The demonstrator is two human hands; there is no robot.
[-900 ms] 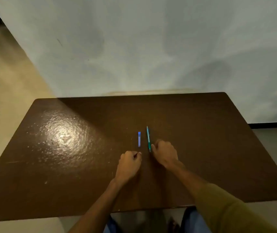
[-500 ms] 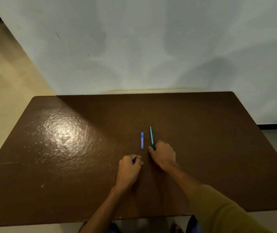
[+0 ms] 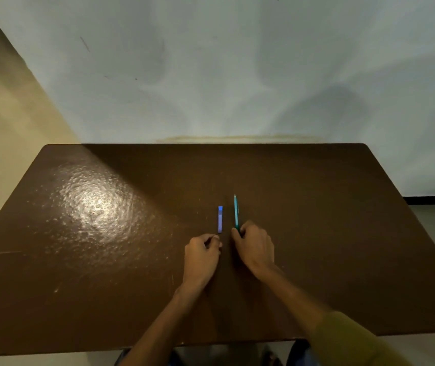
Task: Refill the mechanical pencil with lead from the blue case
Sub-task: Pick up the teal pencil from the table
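Right hand [image 3: 254, 248]: fingers [image 3: 238, 231] curled, pinched on the near end of the teal mechanical pencil [image 3: 236, 212], which lies on the dark tabletop [image 3: 105, 260] pointing away. Left hand [image 3: 202, 256]: fingers [image 3: 215, 240] curled, thumb against forefinger; contents cannot be told. Blue case [image 3: 220, 219] lies flat just left of the pencil, parallel to it, apart; near end just beyond left fingertips.

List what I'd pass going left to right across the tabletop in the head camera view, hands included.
Glare patch → left hand → blue lead case → teal mechanical pencil → right hand, its fingers at the pencil's near end.
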